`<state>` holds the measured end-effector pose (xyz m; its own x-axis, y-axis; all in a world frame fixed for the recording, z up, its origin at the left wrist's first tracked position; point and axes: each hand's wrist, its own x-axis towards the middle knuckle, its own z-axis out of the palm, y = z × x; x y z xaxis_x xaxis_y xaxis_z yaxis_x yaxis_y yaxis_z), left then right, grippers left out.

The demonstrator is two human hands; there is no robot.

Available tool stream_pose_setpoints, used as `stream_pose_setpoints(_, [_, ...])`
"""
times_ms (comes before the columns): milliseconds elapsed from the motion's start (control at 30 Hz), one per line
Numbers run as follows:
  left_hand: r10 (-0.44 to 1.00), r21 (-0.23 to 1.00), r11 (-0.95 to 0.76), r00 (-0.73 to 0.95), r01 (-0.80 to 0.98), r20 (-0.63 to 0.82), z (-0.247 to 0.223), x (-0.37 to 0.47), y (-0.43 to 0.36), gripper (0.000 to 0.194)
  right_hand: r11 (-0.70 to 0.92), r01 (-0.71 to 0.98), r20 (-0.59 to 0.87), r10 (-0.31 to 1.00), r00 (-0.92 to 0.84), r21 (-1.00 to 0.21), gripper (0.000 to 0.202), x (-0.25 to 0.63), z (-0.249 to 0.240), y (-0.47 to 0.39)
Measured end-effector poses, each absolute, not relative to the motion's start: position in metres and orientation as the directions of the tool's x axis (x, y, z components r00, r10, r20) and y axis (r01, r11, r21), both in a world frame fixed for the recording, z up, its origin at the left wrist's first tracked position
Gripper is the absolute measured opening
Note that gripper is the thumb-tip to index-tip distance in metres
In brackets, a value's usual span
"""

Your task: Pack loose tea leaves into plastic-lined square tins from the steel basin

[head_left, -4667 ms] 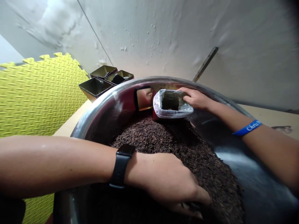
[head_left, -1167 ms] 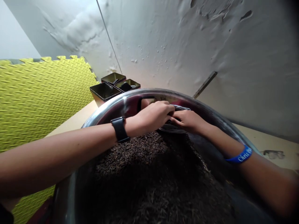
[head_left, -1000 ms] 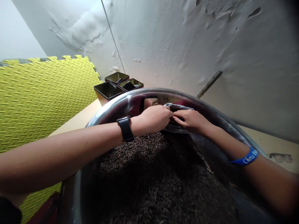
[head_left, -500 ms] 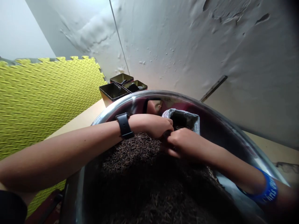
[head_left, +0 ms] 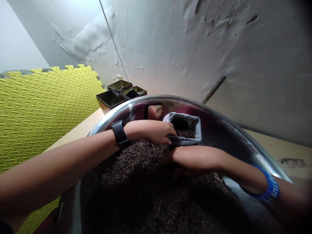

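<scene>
A wide metal basin [head_left: 217,113] holds a heap of dark dried leaves [head_left: 136,159] that look like loose tea. Toward its far side stands a small bag [head_left: 187,141] with a squared, whitish open mouth; some of the same leaves lie inside. My left hand [head_left: 157,131], a black watch on its wrist, is closed on the bag's near left rim. Just below the bag, my right hand [head_left: 187,159] reaches down at the heap, a blue wristband on that arm. Its fingers are lost in shadow and blur, so their grip cannot be made out.
Several open tins [head_left: 112,98] stand beyond the basin's far left rim, with small dark items inside. A yellow foam mat [head_left: 46,110] lies at left. Eyeglasses [head_left: 292,162] rest on the table at right. A peeling wall [head_left: 170,42] rises behind.
My right hand has moved down from the bag's near edge to the leaves, uncovering the bag's mouth. My left hand stays at the rim. The whole view has shifted slightly.
</scene>
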<state>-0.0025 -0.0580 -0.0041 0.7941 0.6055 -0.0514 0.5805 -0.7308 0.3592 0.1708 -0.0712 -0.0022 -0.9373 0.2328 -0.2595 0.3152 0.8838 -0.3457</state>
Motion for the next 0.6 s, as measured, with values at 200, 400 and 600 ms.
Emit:
stream_pose_setpoints(200, [0.559, 0.383, -0.767, 0.829, 0.515, 0.004, -0.008, -0.004, -0.057, 0.022, 0.784, 0.323, -0.256, 0.214, -0.942, -0.530, 0.013, 0.186, 0.023, -0.039])
stream_pose_setpoints(400, [0.598, 0.380, -0.738, 0.801, 0.557, -0.013, -0.012, -0.005, -0.057, 0.030, 0.835, 0.505, 0.028, 0.523, -0.852, -0.219, 0.017, 0.208, 0.012, 0.006])
stream_pose_setpoints(600, [0.613, 0.378, -0.724, 0.790, 0.578, -0.034, -0.012, -0.004, -0.056, 0.029, 0.877, 0.481, -0.024, 0.481, -0.877, 0.002, 0.021, 0.206, -0.004, 0.007])
